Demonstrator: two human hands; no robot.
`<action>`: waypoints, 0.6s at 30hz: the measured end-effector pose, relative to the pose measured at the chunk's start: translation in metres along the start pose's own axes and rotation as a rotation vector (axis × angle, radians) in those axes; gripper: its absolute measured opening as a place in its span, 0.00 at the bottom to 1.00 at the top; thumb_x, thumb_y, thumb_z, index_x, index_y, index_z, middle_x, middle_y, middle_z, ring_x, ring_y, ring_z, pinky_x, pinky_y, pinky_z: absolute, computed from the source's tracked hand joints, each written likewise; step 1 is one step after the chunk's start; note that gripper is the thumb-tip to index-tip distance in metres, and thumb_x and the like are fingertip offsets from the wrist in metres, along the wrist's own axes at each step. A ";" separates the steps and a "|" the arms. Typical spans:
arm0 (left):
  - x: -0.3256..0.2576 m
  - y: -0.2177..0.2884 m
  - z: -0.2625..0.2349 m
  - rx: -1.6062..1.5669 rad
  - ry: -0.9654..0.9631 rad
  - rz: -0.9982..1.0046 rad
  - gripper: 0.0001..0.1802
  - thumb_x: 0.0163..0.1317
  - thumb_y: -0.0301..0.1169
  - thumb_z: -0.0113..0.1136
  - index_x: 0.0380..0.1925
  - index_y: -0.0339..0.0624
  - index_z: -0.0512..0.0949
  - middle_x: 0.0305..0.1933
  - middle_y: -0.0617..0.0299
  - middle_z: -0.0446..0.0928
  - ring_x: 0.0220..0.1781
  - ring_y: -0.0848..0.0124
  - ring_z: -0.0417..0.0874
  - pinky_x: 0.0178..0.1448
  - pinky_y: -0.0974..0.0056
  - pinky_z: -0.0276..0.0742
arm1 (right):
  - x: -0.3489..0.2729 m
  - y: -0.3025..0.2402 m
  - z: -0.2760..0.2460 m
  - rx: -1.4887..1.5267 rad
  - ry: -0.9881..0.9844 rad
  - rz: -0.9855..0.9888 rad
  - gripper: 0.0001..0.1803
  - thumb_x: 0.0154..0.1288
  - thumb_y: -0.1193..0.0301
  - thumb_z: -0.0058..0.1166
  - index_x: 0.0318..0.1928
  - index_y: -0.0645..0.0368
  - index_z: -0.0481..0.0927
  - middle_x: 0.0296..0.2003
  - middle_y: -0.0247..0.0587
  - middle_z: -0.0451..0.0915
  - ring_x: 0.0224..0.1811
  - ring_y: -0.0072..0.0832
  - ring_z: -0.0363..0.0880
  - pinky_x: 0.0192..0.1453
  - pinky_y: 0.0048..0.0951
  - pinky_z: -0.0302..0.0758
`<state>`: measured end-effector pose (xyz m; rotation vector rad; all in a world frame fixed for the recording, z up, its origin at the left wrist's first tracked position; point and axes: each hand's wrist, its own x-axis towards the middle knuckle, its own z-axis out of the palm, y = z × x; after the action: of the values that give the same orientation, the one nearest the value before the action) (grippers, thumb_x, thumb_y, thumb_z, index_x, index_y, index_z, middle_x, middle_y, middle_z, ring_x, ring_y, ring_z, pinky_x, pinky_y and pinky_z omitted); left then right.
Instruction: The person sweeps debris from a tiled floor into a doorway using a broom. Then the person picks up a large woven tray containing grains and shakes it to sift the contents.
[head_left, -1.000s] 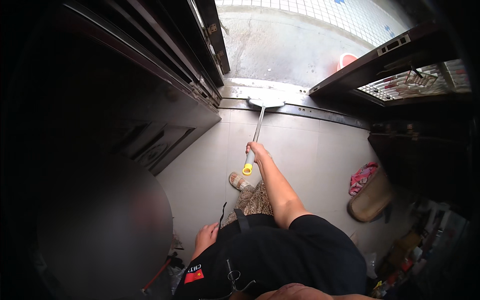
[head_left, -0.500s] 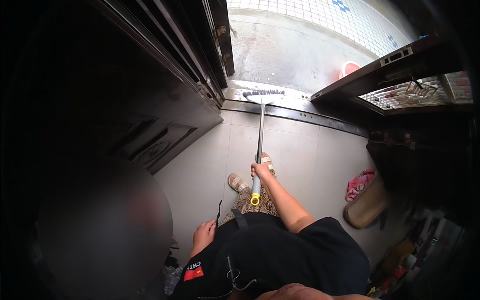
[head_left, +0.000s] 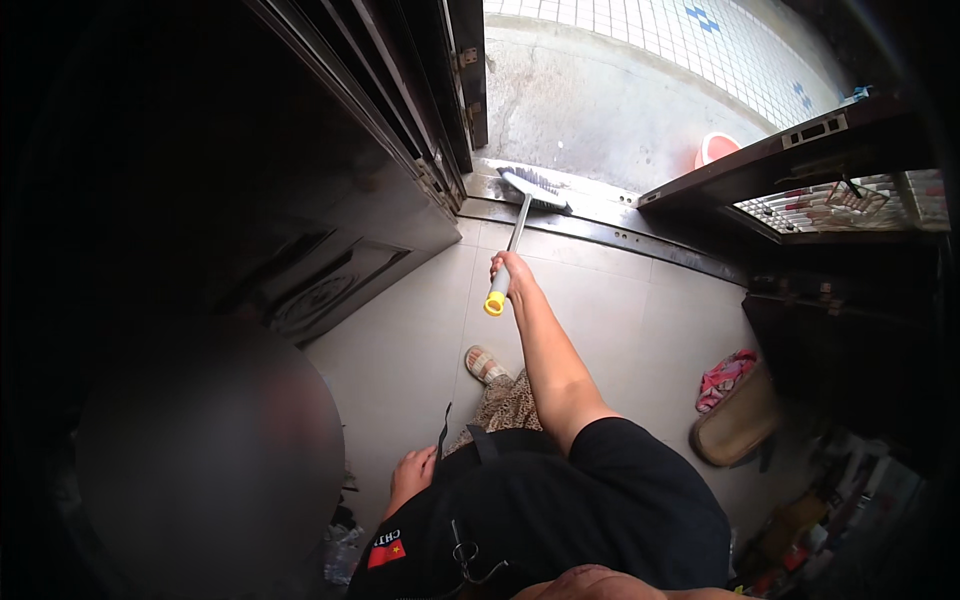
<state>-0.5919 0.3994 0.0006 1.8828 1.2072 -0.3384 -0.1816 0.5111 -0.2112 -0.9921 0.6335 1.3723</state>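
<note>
My right hand [head_left: 511, 268] is closed around the grey grip of a broom [head_left: 519, 228] with a metal pole and a yellow ring at its near end. The broom's white head with dark bristles lies tilted on the metal door threshold [head_left: 590, 222], its right end nearer me. My right arm reaches forward over the tiled floor. At my left side, my left hand [head_left: 413, 470] rests against the black shirt [head_left: 560, 500] beside a thin black strap, holding nothing that I can see. Its fingers lie fairly flat, with the tips partly hidden.
A dark door [head_left: 340, 270] stands at the left, another open door leaf [head_left: 800, 150] at the right. Outside, a pink bucket [head_left: 716, 149] stands on concrete. A tan board-like object [head_left: 735, 420] and a pink cloth [head_left: 726, 378] lie at the right. A dark blurred round shape fills the lower left.
My right hand has moved forward and slightly left with the broom. The broom's head has turned from nearly level to slanted on the threshold. My left hand stays at my side.
</note>
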 end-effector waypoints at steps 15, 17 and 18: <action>0.020 0.014 -0.012 -0.002 0.001 0.009 0.16 0.64 0.38 0.52 0.48 0.48 0.79 0.45 0.53 0.79 0.48 0.52 0.78 0.50 0.54 0.74 | -0.077 0.056 -0.078 -0.255 0.141 0.148 0.05 0.62 0.74 0.43 0.28 0.55 0.68 0.13 0.26 0.64 0.11 0.21 0.63 0.15 0.24 0.64; 0.021 0.014 -0.014 0.001 0.025 0.011 0.16 0.64 0.38 0.52 0.48 0.47 0.79 0.46 0.53 0.79 0.48 0.52 0.78 0.51 0.54 0.74 | -0.033 0.052 -0.063 -0.130 0.061 0.172 0.07 0.62 0.74 0.42 0.26 0.55 0.67 0.12 0.26 0.64 0.11 0.21 0.63 0.15 0.23 0.64; 0.022 0.018 -0.016 0.008 0.034 -0.006 0.16 0.64 0.38 0.52 0.48 0.47 0.79 0.46 0.53 0.79 0.48 0.52 0.78 0.51 0.55 0.74 | -0.018 0.049 -0.046 -0.094 0.075 0.139 0.07 0.62 0.74 0.42 0.25 0.54 0.67 0.12 0.25 0.64 0.11 0.21 0.62 0.15 0.23 0.64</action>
<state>-0.5689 0.4219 0.0056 1.8991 1.2359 -0.3157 -0.2241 0.4577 -0.2276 -1.0952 0.7102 1.5036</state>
